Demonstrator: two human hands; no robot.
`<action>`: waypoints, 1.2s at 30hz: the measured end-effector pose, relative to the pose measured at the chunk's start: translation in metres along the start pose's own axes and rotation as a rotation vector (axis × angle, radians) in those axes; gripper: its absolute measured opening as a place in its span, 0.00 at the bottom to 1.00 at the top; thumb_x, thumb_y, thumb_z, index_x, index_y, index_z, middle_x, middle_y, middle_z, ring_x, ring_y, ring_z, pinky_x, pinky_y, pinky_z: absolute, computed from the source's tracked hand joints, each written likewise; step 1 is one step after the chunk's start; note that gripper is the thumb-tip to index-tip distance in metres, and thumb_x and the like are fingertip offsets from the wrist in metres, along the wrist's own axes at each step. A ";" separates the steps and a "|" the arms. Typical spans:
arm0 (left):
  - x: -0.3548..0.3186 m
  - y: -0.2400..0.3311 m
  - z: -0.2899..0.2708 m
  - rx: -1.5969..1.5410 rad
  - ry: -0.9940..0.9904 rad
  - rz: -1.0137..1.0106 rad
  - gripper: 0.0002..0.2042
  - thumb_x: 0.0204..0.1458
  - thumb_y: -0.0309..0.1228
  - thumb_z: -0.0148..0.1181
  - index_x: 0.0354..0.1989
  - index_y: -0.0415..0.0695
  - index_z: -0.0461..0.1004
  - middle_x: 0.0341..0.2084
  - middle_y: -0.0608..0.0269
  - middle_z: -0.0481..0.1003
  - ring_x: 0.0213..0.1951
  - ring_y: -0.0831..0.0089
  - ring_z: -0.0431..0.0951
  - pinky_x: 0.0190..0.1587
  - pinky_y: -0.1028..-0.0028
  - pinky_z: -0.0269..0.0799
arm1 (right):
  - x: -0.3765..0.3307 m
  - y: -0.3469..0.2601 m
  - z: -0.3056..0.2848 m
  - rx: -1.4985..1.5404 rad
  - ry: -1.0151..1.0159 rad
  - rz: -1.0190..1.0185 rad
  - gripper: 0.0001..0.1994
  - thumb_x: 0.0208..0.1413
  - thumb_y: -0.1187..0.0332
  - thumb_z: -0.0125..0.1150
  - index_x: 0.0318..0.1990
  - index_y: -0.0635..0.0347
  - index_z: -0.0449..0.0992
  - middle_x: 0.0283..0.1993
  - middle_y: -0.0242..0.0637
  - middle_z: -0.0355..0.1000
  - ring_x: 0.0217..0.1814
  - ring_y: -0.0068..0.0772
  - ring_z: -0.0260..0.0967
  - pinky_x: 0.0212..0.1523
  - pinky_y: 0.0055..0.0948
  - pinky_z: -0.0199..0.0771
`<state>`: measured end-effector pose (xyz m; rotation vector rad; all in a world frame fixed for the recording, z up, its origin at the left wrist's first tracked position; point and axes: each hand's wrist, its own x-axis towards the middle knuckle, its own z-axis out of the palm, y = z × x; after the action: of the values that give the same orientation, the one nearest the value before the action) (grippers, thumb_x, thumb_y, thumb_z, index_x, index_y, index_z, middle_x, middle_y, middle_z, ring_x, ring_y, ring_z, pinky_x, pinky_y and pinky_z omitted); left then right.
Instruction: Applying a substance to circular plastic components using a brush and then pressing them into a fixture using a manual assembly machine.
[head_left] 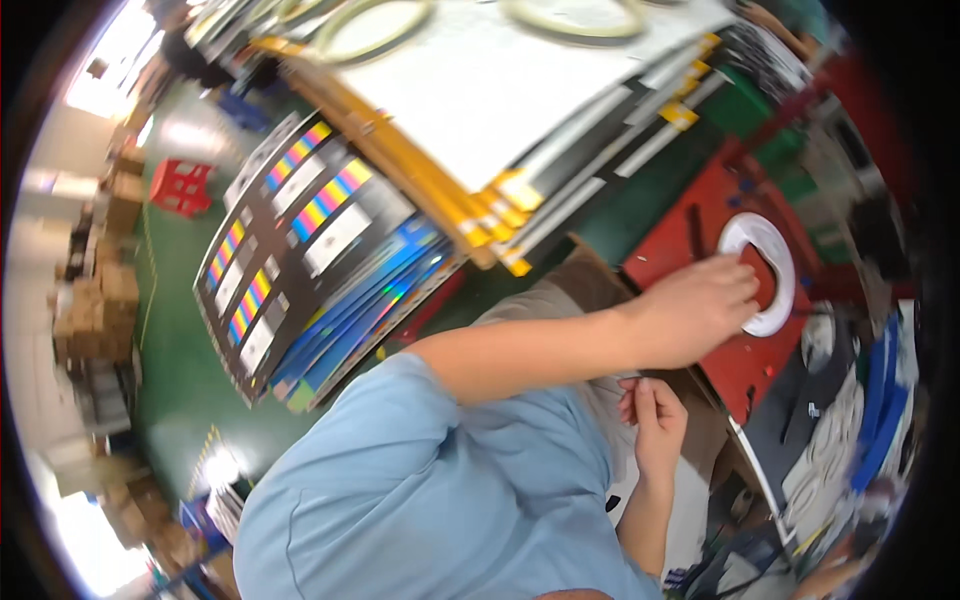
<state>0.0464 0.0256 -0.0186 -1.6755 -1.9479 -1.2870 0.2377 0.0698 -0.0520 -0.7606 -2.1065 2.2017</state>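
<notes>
My left hand [703, 308] reaches across my body to the right, its bent fingers closed over the near rim of a white tape roll [784, 278]. That ring-shaped roll lies on a red tabletop [655, 248], and part of its rim is hidden behind the fingers. Lower down, close to my lap, my right hand [657, 415] is raised with fingers curled and thumb near the forefinger. Whatever it may pinch is too small to make out. A brown cardboard edge [598, 268] shows beyond my knees.
Ahead stands a stack with a white top sheet [455, 115] and yellow-taped corners, bearing pale rings [375, 30]. Left of it lean printed boards [325, 240]. A red stool [181, 187] and cardboard boxes [95, 300] are farther left. Blue strips [878, 405] lie at right. Another person's arm [780, 28] shows at upper right.
</notes>
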 end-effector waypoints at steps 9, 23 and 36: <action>-0.030 0.029 -0.045 -0.177 -0.105 -0.116 0.10 0.55 0.27 0.60 0.44 0.36 0.79 0.47 0.51 0.77 0.56 0.56 0.76 0.61 0.57 0.71 | 0.021 0.012 0.026 -0.173 -0.098 -0.101 0.12 0.74 0.68 0.56 0.44 0.68 0.80 0.32 0.31 0.77 0.31 0.17 0.71 0.32 0.21 0.68; -0.310 0.049 -0.309 0.874 -0.238 -1.220 0.40 0.55 0.34 0.71 0.77 0.44 0.59 0.76 0.39 0.57 0.78 0.41 0.52 0.78 0.45 0.49 | 0.051 -0.010 0.081 -0.159 -0.430 -0.016 0.12 0.74 0.66 0.58 0.47 0.67 0.83 0.35 0.30 0.78 0.35 0.17 0.73 0.37 0.19 0.72; -0.302 0.115 -0.356 1.249 0.343 -0.609 0.15 0.47 0.14 0.63 0.43 0.42 0.82 0.40 0.57 0.83 0.45 0.54 0.83 0.54 0.58 0.76 | 0.046 -0.054 0.156 -0.397 -0.424 -0.621 0.17 0.65 0.70 0.67 0.59 0.63 0.77 0.44 0.38 0.77 0.43 0.28 0.75 0.46 0.28 0.76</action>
<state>0.1199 -0.4475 0.0261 -0.2569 -2.2661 -0.1969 0.1264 -0.0569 -0.0199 0.3874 -2.5295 1.7274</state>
